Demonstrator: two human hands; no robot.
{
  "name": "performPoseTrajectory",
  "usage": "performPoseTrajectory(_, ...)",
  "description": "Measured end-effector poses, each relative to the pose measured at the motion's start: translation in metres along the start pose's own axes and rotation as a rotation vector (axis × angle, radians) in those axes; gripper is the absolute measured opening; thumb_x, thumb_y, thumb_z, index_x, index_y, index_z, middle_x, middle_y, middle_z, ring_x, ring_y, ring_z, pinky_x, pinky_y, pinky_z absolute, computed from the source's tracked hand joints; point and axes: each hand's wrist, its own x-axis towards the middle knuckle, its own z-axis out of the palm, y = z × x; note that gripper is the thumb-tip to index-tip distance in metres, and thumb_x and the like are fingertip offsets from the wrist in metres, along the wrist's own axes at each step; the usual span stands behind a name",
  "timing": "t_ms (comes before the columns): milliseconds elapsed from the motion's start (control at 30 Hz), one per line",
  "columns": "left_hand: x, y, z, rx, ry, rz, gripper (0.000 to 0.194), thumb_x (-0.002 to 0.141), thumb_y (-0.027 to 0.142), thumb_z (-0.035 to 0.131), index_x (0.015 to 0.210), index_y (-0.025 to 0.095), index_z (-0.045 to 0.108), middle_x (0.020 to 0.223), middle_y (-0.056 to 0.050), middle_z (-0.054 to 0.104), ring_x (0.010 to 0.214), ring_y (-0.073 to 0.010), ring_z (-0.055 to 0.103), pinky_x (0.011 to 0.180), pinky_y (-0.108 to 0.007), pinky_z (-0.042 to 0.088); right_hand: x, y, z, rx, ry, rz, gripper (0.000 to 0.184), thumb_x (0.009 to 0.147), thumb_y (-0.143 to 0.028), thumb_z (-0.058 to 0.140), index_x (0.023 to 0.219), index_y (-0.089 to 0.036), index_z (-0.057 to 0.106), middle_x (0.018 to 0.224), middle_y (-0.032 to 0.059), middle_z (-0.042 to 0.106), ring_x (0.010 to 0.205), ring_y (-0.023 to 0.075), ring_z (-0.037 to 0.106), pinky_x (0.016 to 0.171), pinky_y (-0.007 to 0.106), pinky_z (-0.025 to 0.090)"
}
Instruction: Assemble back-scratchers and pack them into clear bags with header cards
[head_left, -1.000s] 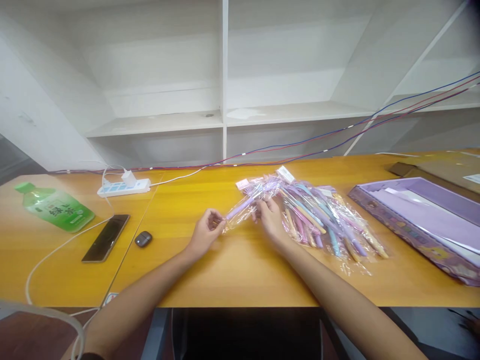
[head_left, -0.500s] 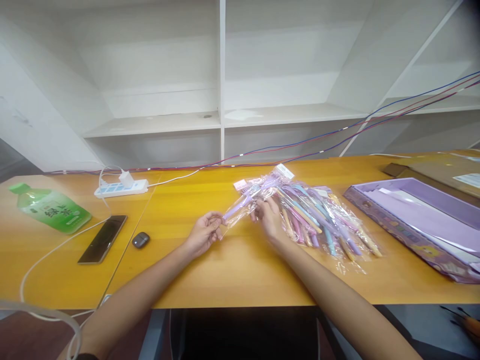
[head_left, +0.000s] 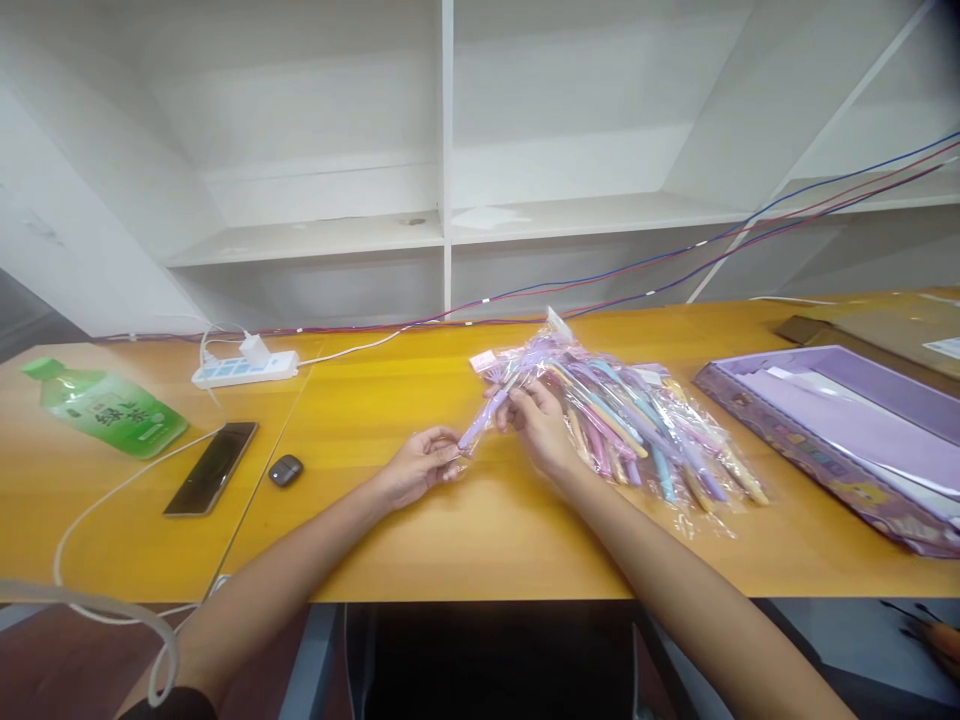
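Note:
My left hand [head_left: 424, 466] pinches the lower end of a purple stick-shaped item in a clear plastic bag [head_left: 484, 418]. Higher up the same bag, my right hand [head_left: 541, 424] has its thumb and fingers closed on it. The bagged item slants up and to the right, where a pink-white label [head_left: 484, 360] shows. Just right of it lies a heap of similar bagged sticks [head_left: 637, 420] in purple, blue, pink and yellow. The upper end of the held item overlaps the heap, and its exact kind is too unclear to name.
A purple box tray [head_left: 847, 355] with papers lies to the right, before a cardboard box [head_left: 892, 330]. On the left are a green bottle [head_left: 112, 410], a phone [head_left: 212, 468], a small black case [head_left: 286, 470] and a power strip [head_left: 247, 370]. Cables run along the back.
My right hand has closed on the purple item's bag, a little higher than before. My left hand keeps its pinch on the lower end and has shifted slightly right.

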Motion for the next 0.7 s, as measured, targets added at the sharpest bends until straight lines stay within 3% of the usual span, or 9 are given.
performPoseTrajectory(100,-0.001,-0.001,0.001,0.054,-0.014,-0.010,0.050,0.075,0.038,0.094,0.108,0.013,0.067,0.100,-0.010,0.075,0.063,-0.0077,0.059,0.064,-0.024,0.044,0.004,0.002,-0.002,0.067,0.000,0.051,0.021,0.083,-0.041,0.076,0.089,-0.024,0.065,0.075,-0.0017,0.066,0.055,0.0121,0.052,0.055,0.029,0.043)
performPoseTrajectory(267,0.000,-0.004,0.002,0.209,0.105,0.032,0.057,0.067,0.044,0.097,0.102,0.014,0.064,0.094,-0.006,0.072,0.062,-0.0072,0.058,0.059,-0.023,0.043,0.008,0.003,-0.014,0.033,-0.084,0.108,0.019,0.080,-0.038,0.079,0.083,-0.021,0.072,0.069,-0.0021,0.058,0.059,0.0109,0.050,0.058,0.027,0.039)
performPoseTrajectory(400,0.004,-0.001,-0.002,0.357,0.184,0.123,0.055,0.067,0.047,0.095,0.099,0.016,0.062,0.085,0.001,0.065,0.065,-0.0082,0.059,0.060,-0.022,0.045,0.011,-0.003,-0.021,0.095,-0.203,0.150,0.033,0.080,-0.038,0.083,0.108,-0.022,0.077,0.068,-0.0032,0.057,0.061,0.0118,0.049,0.057,0.026,0.039)
performPoseTrajectory(467,0.005,0.002,-0.007,0.440,0.173,0.178,0.055,0.068,0.046,0.094,0.103,0.017,0.062,0.082,0.003,0.062,0.067,-0.0093,0.060,0.062,-0.022,0.047,0.014,-0.006,-0.023,0.198,-0.157,0.145,0.043,0.080,-0.047,0.083,0.116,-0.025,0.075,0.080,-0.0015,0.063,0.059,0.0108,0.049,0.052,0.026,0.038)
performPoseTrajectory(567,0.006,0.006,-0.015,0.565,0.157,0.224,0.054,0.073,0.043,0.091,0.112,0.019,0.062,0.083,0.003,0.060,0.068,-0.0103,0.061,0.066,-0.024,0.049,0.022,-0.008,-0.028,0.277,-0.016,0.093,0.044,0.083,-0.063,0.077,0.108,-0.025,0.076,0.092,0.0001,0.067,0.058,0.0095,0.049,0.049,0.025,0.041)
performPoseTrajectory(700,0.006,0.013,-0.022,0.731,0.154,0.289,0.049,0.083,0.039,0.081,0.125,0.022,0.064,0.088,0.002,0.058,0.075,-0.0117,0.061,0.071,-0.025,0.049,0.035,-0.010,-0.043,0.282,0.170,-0.004,0.038,0.089,-0.059,0.075,0.098,-0.022,0.076,0.088,0.0010,0.067,0.072,0.0128,0.061,0.060,0.024,0.051)
